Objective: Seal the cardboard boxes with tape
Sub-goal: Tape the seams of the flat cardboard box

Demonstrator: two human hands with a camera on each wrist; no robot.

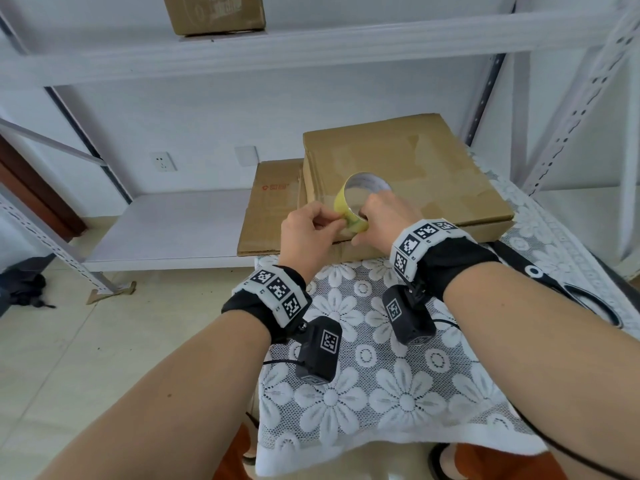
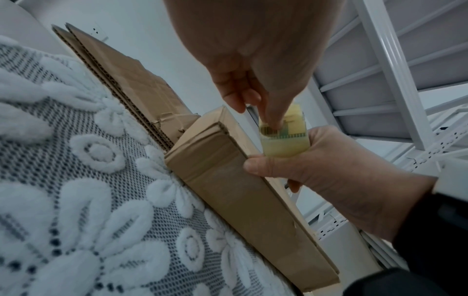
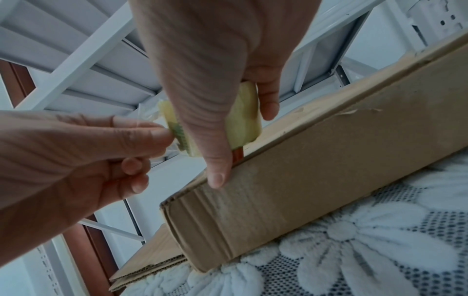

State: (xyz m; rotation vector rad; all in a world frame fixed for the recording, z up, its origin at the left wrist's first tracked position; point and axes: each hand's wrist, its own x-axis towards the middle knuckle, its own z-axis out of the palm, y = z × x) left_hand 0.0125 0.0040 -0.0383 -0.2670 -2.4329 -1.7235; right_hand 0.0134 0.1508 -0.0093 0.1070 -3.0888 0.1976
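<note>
Tape roll (image 1: 360, 206) gripped in my R hand (image 1: 384, 216) above cardboard box (image 1: 415, 168); L hand (image 1: 308, 230) pinching tape's loose end.

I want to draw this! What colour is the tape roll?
Pale yellow; the tape roll shows best in the right wrist view, gripped by the right hand.

I see the yellowish tape roll (image 1: 358, 206) raised just above the flat brown cardboard box (image 1: 408, 168), which lies on a flattened cardboard sheet (image 1: 268, 216), its top unsealed.
</note>
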